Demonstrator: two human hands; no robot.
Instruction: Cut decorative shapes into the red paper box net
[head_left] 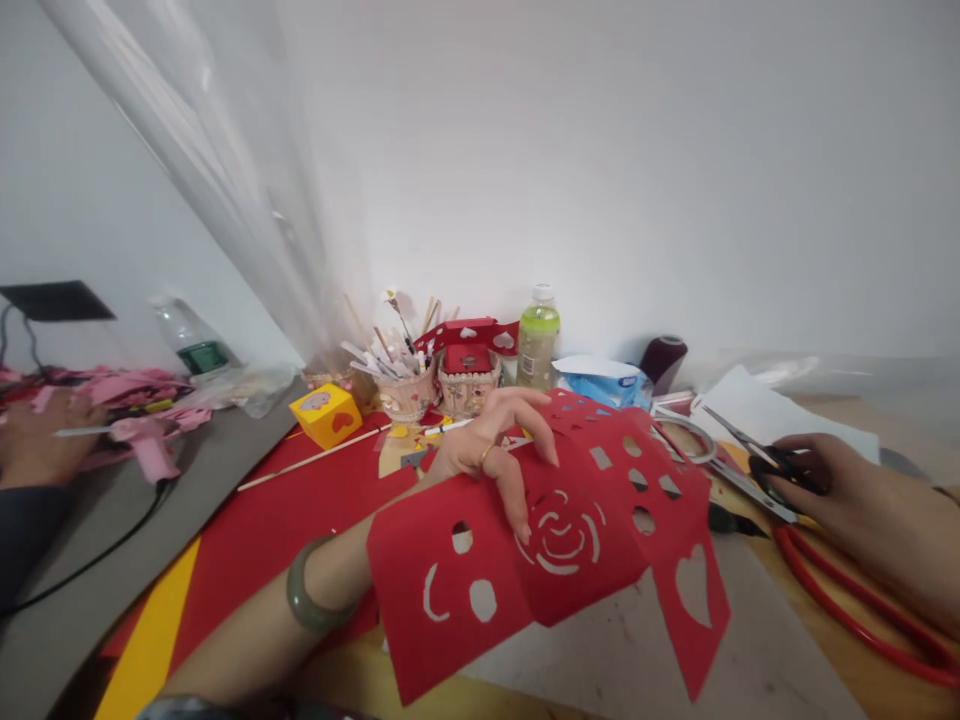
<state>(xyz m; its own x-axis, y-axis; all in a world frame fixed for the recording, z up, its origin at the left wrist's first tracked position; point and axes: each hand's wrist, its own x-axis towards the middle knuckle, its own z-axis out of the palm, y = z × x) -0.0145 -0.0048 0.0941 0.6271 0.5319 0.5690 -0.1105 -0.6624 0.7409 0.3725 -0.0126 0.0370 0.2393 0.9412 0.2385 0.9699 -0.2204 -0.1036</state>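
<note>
A sheet of folded red paper (465,500) with cut-out holes, a heart and a rose-like swirl is raised in front of me. My left hand (502,450) grips it from above with bent fingers, one wearing a ring; a green bangle (319,590) circles that wrist. Off to the right, my right hand (832,470) is closed round the black handles of small scissors (776,465), their blades pointing up and left. White-handled scissors (694,440) lie just left of them, and a large red handle loop (847,610) is below the hand.
A yellow box (327,416), woven baskets (409,392) of pens and sticks, a green-labelled bottle (538,335) and a blue tissue pack (604,383) line the back. At left, another person's hand (49,440) is beside a pink glue gun (142,440) with its cord.
</note>
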